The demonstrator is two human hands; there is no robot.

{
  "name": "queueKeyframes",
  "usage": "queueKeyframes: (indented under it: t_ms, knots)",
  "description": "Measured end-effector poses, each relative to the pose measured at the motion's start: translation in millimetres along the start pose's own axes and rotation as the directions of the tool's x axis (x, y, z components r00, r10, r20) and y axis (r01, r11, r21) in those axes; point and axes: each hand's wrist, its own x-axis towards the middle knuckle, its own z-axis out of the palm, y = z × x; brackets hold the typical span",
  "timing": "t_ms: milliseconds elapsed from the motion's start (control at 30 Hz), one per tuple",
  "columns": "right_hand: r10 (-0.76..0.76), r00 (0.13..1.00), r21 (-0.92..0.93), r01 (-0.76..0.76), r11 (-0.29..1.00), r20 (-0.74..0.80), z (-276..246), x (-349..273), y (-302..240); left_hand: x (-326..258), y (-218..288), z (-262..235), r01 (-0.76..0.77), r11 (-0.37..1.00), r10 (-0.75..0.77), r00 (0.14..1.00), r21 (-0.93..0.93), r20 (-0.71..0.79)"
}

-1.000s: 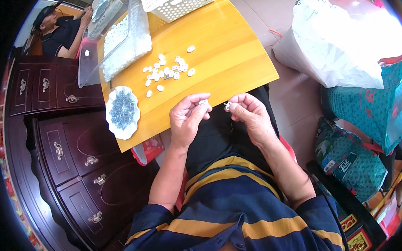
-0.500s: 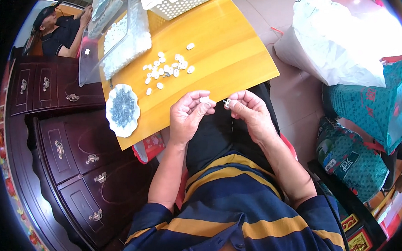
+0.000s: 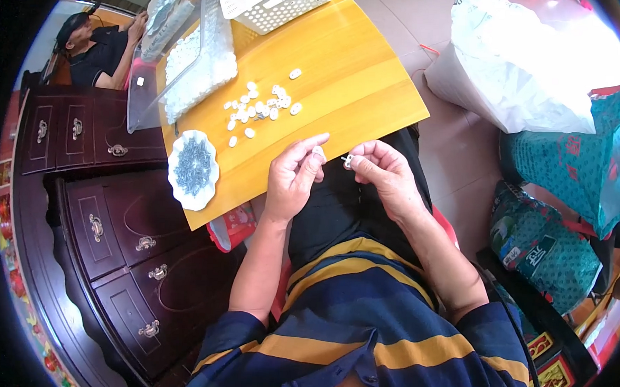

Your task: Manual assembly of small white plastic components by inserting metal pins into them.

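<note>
My left hand (image 3: 295,173) pinches a small white oval plastic piece (image 3: 318,152) between thumb and fingers, with the index finger stretched out above it. Close by on the right, my right hand (image 3: 385,175) grips a small white piece with a thin metal bit (image 3: 348,160) sticking out toward the left hand. A gap separates the two pieces. Both hands are over my lap, at the table's near edge. Beyond them, several loose white oval pieces (image 3: 249,133) lie scattered on the yellow wooden table (image 3: 350,64).
A white scalloped dish (image 3: 200,204) of small grey metal pieces stands at the table's left edge. Behind it are a clear bin of white pieces (image 3: 202,85) and a white perforated basket (image 3: 283,11). Dark drawers (image 3: 129,213) flank the left; large bags (image 3: 567,170) the right. Another person (image 3: 98,53) sits far left.
My left hand has drawn slightly away from the right, its index finger now straighter and raised. The right hand stays nearly in place with its piece. The view has shifted slightly.
</note>
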Motion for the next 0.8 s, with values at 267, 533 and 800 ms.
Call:
queueKeyframes:
  t_ms: [267,533,800]
  knots:
    - [0.006,1.000,-0.032,-0.006,0.999,-0.003,1.0,-0.6,-0.4,-1.9,3.6,1.0,-0.018,0.997,0.020,0.999,-0.082,0.028]
    - [-0.006,1.000,-0.048,0.005,0.999,-0.013,0.4,-0.1,1.3,-4.0,7.6,3.8,-0.020,1.000,0.019,0.997,0.013,0.068]
    - [-0.010,1.000,-0.068,0.011,0.998,0.009,0.9,-0.4,0.9,-2.6,4.2,1.5,-0.029,0.999,0.027,0.994,0.020,0.110]
